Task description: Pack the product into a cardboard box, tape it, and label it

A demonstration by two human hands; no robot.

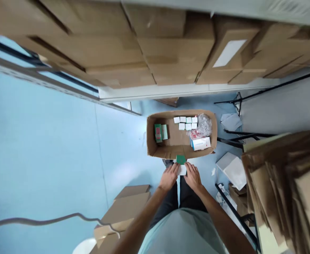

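Both my hands hold a small green-and-white box [181, 164] low in front of my legs. My left hand [168, 177] grips its left side and my right hand [192, 176] its right side, fingers closed on it. Just beyond, an open cardboard carton [180, 151] lies on the blue floor. Inside it are green boxes [160, 132] at the left, several small white boxes [186, 122] at the back, and a clear plastic bag [204, 124] with a white-and-blue pack [200, 143] at the right.
Stacked brown cartons [144, 46] fill a shelf above. A pile of flattened cardboard [284, 183] leans at the right beside a black metal frame [234, 211]. More boxes [123, 211] and a grey cable [51, 220] lie at lower left. White packages [231, 169] rest on the floor.
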